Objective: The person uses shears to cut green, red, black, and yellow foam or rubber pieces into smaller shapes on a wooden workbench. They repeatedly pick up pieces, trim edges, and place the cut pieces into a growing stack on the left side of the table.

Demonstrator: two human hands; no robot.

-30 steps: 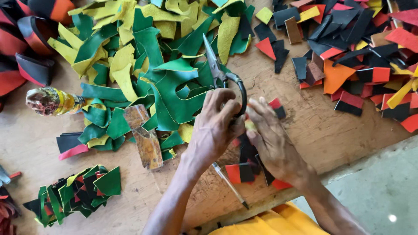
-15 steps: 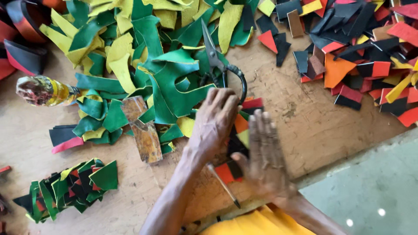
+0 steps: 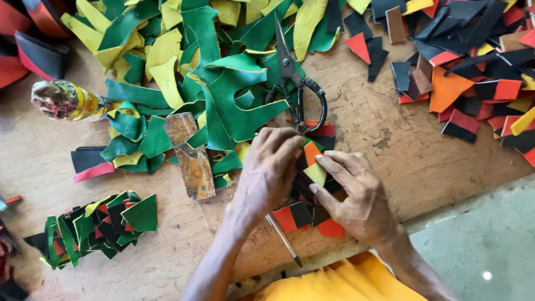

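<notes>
1. We look down on a wooden worktable (image 3: pixel 390 139) strewn with cut scraps; the left hand (image 3: pixel 270 167) and the right hand (image 3: pixel 356 192) meet over a small stack of pieces (image 3: pixel 304 209) just in front of us, near the table's front edge.

2. The left hand's fingers curl down onto the top of the stack, pinching narrowly at an orange piece (image 3: pixel 311 151); the right hand's fingertips close lightly on a yellow-green piece (image 3: pixel 317 173) beside it; neither hand is spread wide.

3. The stack sits below the black-handled scissors (image 3: pixel 295 83), which lie untouched on the green scraps (image 3: pixel 234 106); a thin pen-like tool (image 3: pixel 283 239) lies just under the left wrist.

4. We judge the pieces light, thin and flexible, leather-like by their curl and suede backs; they should bend rather than break, and a fingertip pinch at a corner or edge looks enough to lift one.

5. We judge the smooth faces may slide on one another, so a stacked bundle wants pressure from above and a thumb beneath.

6. A fanned bundle of green, black and red pieces (image 3: pixel 95 226) lies well apart at the left; a glue-crusted bottle (image 3: pixel 69 101) lies on its side further up; a worn brown block (image 3: pixel 192 159) rests between them and the hands.
</notes>
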